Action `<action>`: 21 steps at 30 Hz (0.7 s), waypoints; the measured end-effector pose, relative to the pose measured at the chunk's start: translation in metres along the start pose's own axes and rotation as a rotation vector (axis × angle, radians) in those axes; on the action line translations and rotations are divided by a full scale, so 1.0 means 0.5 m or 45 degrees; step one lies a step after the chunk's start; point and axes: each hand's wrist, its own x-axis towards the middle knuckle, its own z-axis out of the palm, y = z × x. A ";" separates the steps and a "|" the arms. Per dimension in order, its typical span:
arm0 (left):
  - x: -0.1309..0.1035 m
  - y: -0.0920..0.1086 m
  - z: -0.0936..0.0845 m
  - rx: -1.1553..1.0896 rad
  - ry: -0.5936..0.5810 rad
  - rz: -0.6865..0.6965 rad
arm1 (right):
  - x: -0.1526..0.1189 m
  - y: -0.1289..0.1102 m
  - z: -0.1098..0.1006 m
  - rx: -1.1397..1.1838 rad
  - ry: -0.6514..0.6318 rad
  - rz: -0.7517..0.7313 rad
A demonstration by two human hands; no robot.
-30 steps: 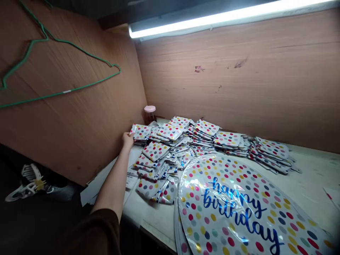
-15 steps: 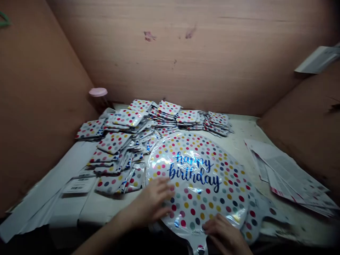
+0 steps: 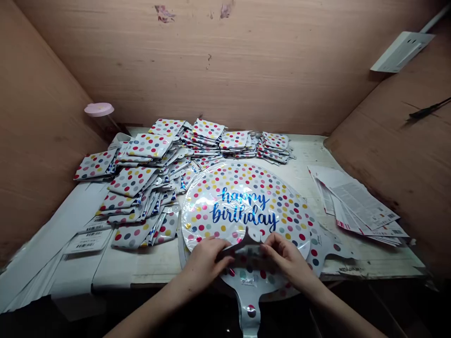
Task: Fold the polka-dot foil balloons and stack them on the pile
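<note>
A round foil balloon with coloured dots and blue "happy birthday" lettering lies flat on top of other balloons at the table's front edge. My left hand pinches the left side of its lower edge, which is lifted and folded upward with the tail pointing away from me. The fingers of my right hand pinch the same raised flap on its right side. Below the flap, the neck of another balloon hangs over the table edge.
Folded dotted balloons are piled at the left and along the back. White papers lie front left, printed cards at the right. A pink-lidded jar stands back left. Wooden panels enclose the table.
The balloon's lower edge and tail have been raised and folded upward. Both hands have moved onto that flap and closed on it. The camera view has shifted.
</note>
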 end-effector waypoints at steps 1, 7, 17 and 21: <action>0.006 -0.001 0.000 0.056 0.049 -0.063 | 0.004 -0.004 -0.002 -0.208 0.085 -0.128; 0.075 -0.093 -0.119 0.166 0.157 -0.323 | 0.200 -0.076 -0.062 -1.518 0.308 -0.335; 0.152 -0.105 -0.093 0.776 0.460 0.099 | 0.463 -0.139 -0.088 -1.607 0.337 -0.363; 0.168 -0.117 -0.050 0.772 0.064 0.202 | 0.351 -0.120 -0.083 -1.606 0.170 -0.592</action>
